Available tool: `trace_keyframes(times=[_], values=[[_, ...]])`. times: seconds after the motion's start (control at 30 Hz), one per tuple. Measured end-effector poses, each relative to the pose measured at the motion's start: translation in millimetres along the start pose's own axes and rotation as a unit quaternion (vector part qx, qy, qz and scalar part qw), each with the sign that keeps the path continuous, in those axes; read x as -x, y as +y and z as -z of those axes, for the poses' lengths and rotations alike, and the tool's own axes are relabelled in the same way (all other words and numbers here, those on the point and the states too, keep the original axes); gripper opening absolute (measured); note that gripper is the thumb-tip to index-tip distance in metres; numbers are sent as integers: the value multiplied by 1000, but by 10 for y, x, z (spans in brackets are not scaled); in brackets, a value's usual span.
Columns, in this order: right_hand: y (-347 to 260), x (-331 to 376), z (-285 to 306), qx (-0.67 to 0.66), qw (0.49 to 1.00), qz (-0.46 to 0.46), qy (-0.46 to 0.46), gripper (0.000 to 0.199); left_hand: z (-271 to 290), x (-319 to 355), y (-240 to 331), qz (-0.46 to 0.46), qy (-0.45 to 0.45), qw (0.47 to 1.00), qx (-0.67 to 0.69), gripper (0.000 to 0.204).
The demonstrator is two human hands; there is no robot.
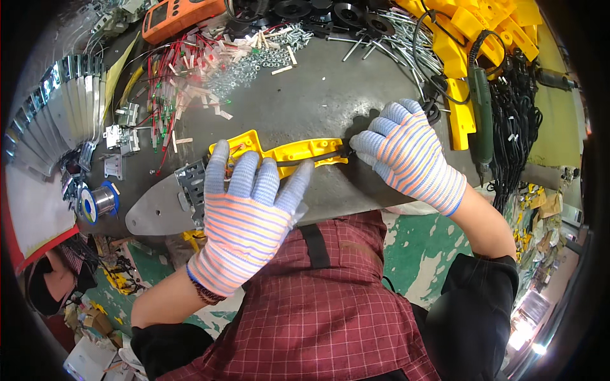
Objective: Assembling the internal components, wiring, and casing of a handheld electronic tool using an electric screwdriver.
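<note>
A yellow plastic housing half lies open side up near the bench's front edge. My left hand, in a striped knit glove, rests on it with fingers stretched out and apart; the thumb tip touches it by the cord. A black cord runs along the housing toward its right end. There my right hand, gloved alike, has its fingers curled round the cord; their tips are partly hidden. Left of the housing are a slotted metal bracket and a flat grey metal plate with a rounded end.
A solder spool stands at left, near fanned metal strips. Red-wired parts and nuts lie behind. Screws, yellow housings, a green electric screwdriver and bundled black cords are at right.
</note>
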State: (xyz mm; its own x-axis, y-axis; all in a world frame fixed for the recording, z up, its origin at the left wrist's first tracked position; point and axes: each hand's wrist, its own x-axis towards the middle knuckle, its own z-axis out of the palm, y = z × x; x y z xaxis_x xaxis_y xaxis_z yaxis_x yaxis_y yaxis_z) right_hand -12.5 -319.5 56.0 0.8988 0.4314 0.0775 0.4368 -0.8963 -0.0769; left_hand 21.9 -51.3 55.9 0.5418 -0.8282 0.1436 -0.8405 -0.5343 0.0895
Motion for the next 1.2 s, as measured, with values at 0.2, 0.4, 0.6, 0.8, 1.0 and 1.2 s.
trace_keyframes(times=[0.2, 0.4, 0.6, 0.8, 1.0, 1.2], values=[[32, 8, -45, -21, 1000, 7, 20, 14, -88, -37, 135, 19, 23, 998, -61, 58], [70, 116, -201, -13, 997, 25, 76, 24, -243, -60, 383, 37, -7, 995, -97, 57], [71, 136, -246, -31, 993, 16, 112, 25, -333, -63, 405, 45, 6, 993, -109, 55], [80, 148, -257, -40, 994, 11, 98, 25, -294, -125, 459, 62, 32, 994, -85, 46], [91, 135, -279, -43, 993, 21, 104, 24, -340, -204, 492, 106, 74, 987, -95, 47], [88, 120, -189, -59, 993, -6, 98, 22, -421, -217, 588, 93, 52, 990, -93, 44]])
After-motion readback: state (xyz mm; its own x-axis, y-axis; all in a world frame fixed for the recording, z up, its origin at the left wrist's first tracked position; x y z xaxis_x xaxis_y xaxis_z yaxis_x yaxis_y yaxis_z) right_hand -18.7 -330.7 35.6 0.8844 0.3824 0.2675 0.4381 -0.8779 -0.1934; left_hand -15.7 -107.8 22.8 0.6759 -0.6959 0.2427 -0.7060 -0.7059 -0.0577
